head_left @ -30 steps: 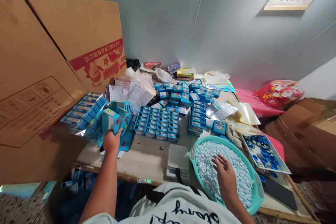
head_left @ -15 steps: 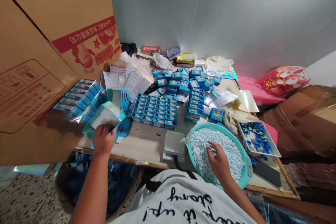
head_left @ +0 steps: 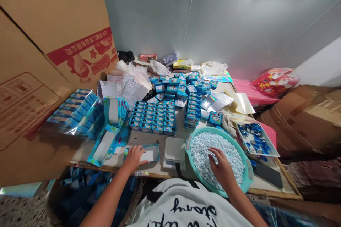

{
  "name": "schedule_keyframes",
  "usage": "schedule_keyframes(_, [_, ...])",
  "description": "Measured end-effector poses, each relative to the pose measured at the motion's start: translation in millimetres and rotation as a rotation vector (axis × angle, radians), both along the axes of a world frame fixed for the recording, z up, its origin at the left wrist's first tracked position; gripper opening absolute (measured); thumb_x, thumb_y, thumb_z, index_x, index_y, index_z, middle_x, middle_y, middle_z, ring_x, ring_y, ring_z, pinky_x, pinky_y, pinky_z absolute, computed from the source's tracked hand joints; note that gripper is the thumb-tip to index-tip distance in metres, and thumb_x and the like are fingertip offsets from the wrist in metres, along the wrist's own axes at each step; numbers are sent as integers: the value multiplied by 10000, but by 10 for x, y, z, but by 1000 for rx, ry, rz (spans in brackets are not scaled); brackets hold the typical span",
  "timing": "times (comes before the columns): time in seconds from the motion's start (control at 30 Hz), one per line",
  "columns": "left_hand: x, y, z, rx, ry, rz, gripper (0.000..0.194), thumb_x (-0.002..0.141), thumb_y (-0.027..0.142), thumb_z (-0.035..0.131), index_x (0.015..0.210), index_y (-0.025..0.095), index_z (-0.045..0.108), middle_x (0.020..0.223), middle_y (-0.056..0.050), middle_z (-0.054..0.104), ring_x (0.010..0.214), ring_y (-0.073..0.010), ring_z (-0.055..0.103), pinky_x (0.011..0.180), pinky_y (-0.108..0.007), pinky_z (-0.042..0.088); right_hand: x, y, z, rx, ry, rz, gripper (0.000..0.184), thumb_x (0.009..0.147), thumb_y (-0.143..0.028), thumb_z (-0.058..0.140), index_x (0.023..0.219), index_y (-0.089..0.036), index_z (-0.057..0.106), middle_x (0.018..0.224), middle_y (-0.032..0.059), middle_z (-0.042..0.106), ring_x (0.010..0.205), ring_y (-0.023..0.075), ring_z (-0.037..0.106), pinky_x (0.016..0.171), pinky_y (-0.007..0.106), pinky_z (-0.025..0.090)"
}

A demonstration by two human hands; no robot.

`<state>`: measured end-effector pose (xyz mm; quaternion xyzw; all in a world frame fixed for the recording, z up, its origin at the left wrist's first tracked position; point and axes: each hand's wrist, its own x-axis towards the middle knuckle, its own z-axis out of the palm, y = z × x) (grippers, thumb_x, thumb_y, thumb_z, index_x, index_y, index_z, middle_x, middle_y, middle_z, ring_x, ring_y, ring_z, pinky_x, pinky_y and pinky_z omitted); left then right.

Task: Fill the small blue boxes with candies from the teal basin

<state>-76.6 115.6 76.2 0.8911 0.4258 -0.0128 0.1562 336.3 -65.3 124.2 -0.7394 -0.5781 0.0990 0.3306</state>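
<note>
My left hand [head_left: 134,157] rests on an open, shallow blue box [head_left: 149,153] that lies flat near the table's front edge, fingers bent over its left end. Just to its right stands a small white scale [head_left: 174,150]. My right hand [head_left: 221,167] lies in a teal basin [head_left: 246,184] full of small pale blue and white pieces, fingers curled into them. Another open blue box [head_left: 103,148] lies tilted to the left of my left hand.
Rows of small blue boxes [head_left: 153,117] fill the table's middle, with a stack [head_left: 194,111] beside them. Wrapped blue packs [head_left: 74,112] lean at the left against a big cardboard carton [head_left: 39,74]. A tray of blue caps [head_left: 253,139] sits right of the basin.
My left hand came down from the upright boxes at the left and set a blue box flat on the table by the scale. My right hand stayed in the basin.
</note>
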Motion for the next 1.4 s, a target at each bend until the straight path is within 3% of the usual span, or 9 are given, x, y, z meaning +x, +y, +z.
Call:
schedule_keyframes(0.13, [708, 265, 240, 139, -228, -3, 312, 948, 378, 495, 1211, 240, 592, 1110, -91, 600, 1066, -236, 552, 929, -368, 413, 58, -176, 29, 50, -10, -63, 234, 957, -313, 470, 1150, -244, 582, 1214, 100, 585, 1142, 252, 578, 974, 449, 489])
schedule_keyframes(0.27, [1515, 544, 302, 148, -203, -54, 352, 856, 341, 643, 1191, 239, 608, 1184, -95, 565, 1123, -264, 511, 931, -374, 421, 47, -324, 28, 39, 3, -84, 223, 953, -301, 469, 1124, -240, 597, 1195, 99, 602, 1128, 245, 590, 965, 440, 500])
schedule_keyframes(0.43, [1939, 786, 284, 102, -24, -214, 238, 792, 249, 687, 1026, 223, 648, 1131, -91, 587, 1075, -273, 517, 893, -390, 394, -3, -509, 41, 15, 4, -158, 240, 941, -298, 463, 1102, -234, 629, 1213, 100, 609, 1135, 246, 599, 955, 430, 514])
schedule_keyframes(0.63, [1920, 798, 518, 78, -50, -347, 95, 849, 190, 564, 864, 201, 657, 937, -78, 642, 963, -243, 565, 885, -394, 354, -21, -788, 4, 20, 5, -300, 245, 928, -311, 465, 1058, -230, 657, 1241, 110, 581, 1191, 271, 561, 1010, 473, 479])
schedule_keyframes(0.83, [1852, 482, 912, 86, -210, -364, 145, 861, 182, 515, 850, 221, 654, 872, -51, 652, 889, -221, 577, 881, -394, 337, -75, -924, -2, -34, 44, -315, 248, 934, -306, 450, 1069, -237, 646, 1273, 109, 557, 1213, 269, 544, 1036, 474, 459])
schedule_keyframes(1.03, [1855, 166, 677, -35, -120, -422, 104, 818, 169, 586, 816, 209, 682, 874, -64, 664, 871, -223, 599, 820, -362, 390, -137, -853, -39, -101, 27, -266, 263, 935, -319, 442, 1088, -236, 640, 1301, 114, 545, 1207, 264, 550, 1003, 434, 479])
schedule_keyframes(1.13, [1769, 134, 641, -34, -233, -332, 128, 818, 234, 648, 925, 219, 716, 924, -61, 683, 924, -227, 611, 962, -410, 386, -134, -824, -94, -134, -19, -246, 278, 929, -329, 452, 1102, -222, 641, 1296, 123, 552, 1199, 277, 552, 992, 448, 477])
schedule_keyframes(1.23, [1579, 139, 710, 18, -448, -182, 177, 852, 323, 645, 991, 252, 727, 939, -37, 697, 931, -205, 626, 1126, -480, 261, -108, -805, -143, -149, -82, -220, 280, 916, -322, 464, 1102, -219, 647, 1255, 120, 584, 1174, 284, 560, 988, 466, 467])
schedule_keyframes(1.4, [1099, 134, 634, -26, -690, 197, 248, 880, 422, 586, 861, 228, 740, 896, -52, 714, 898, -207, 652, 965, -393, 454, -34, -734, -193, -155, -115, -189, 290, 878, -328, 521, 1113, -220, 652, 1183, 117, 622, 1097, 294, 573, 949, 474, 465])
